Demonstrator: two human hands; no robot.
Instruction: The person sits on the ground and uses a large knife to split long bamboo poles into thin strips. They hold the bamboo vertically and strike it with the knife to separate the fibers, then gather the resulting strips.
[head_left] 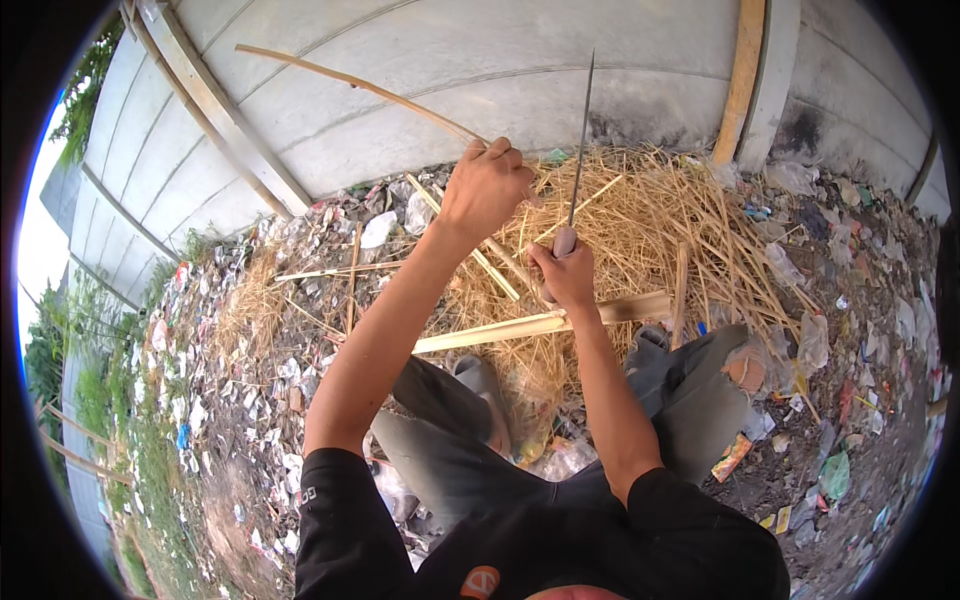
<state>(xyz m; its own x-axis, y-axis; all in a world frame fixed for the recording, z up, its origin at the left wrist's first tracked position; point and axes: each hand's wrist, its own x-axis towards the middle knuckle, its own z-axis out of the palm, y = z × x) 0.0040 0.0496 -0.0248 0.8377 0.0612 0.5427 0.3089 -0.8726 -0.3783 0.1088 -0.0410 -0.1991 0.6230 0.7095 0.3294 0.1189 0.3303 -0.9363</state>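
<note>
My left hand (487, 190) is closed around one end of a long, thin bamboo strip (350, 82), which reaches up and to the left in front of the wall. Lower and to the right, my right hand (566, 276) grips the handle of a long, narrow-bladed knife (582, 140), its blade pointing up and away from me. Below my right hand, a thicker split bamboo piece (490, 333) lies crosswise in front of my legs. Behind both hands spreads a heap of straw-coloured shavings and thin strips (660, 215).
A pale panel wall (470, 70) closes off the far side, with a wooden post (740, 80) against it. Plastic scraps and litter (240, 400) cover the ground around me. Several loose bamboo sticks lie left of the heap, and green weeds (95, 390) grow at the far left.
</note>
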